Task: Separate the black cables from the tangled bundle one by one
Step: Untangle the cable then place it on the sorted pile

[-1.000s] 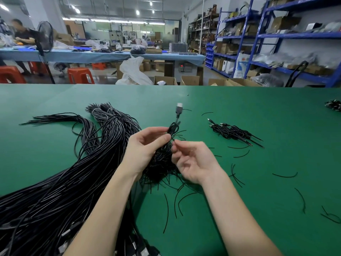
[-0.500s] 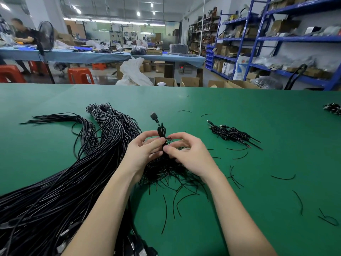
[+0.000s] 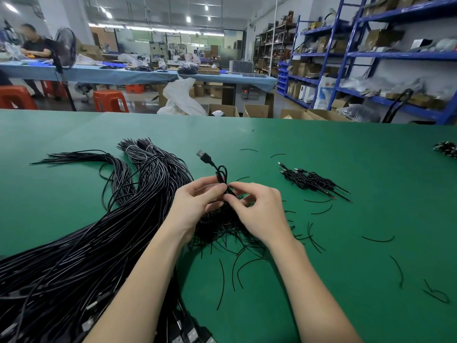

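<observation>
A big bundle of long black cables sweeps across the left of the green table. My left hand pinches one coiled black cable, whose USB plug sticks up and to the left. Just to its right, my right hand meets the left, and its fingertips grip the same cable at the coil's base. Under both hands lies a dark tangle of thin black twist ties.
A small pile of short black cables lies to the right. Loose black ties are scattered over the near right of the table. Another small cable bunch sits at the far right edge. Shelves and benches stand beyond the table.
My hands came together over the tangle and now both grip the coiled cable. Its plug swung from upright to leaning left.
</observation>
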`<control>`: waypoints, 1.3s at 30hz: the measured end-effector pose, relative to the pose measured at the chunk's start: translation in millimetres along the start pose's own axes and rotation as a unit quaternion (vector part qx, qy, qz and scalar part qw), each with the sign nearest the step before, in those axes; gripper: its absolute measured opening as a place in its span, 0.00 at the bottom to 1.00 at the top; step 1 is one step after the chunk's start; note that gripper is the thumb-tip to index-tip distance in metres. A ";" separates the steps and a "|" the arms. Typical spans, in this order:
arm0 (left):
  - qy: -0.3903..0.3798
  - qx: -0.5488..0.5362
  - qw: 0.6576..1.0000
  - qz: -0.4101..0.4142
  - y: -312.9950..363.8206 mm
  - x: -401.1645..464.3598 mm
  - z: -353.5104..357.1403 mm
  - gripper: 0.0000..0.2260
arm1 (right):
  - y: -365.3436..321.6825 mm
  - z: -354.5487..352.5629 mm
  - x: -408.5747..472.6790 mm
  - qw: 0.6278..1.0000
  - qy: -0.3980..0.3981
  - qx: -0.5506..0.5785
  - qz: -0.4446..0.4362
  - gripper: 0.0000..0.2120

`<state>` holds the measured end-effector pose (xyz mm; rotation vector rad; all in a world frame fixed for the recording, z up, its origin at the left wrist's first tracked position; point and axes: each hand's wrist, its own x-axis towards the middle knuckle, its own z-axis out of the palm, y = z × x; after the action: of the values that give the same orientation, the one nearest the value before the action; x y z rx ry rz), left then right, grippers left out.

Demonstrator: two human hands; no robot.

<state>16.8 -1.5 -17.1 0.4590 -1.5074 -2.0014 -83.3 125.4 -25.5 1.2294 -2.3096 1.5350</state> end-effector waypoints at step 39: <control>-0.065 0.534 0.818 0.203 -24.2 -1.7 6.0 0.07 | 115.1 -61.0 52.3 0.924 0.094 -0.313 0.200 0.13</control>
<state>8.6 8.6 -38.5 0.3611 -2.4832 -0.7142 -215.2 164.3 -53.8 0.4523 -2.6954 0.7977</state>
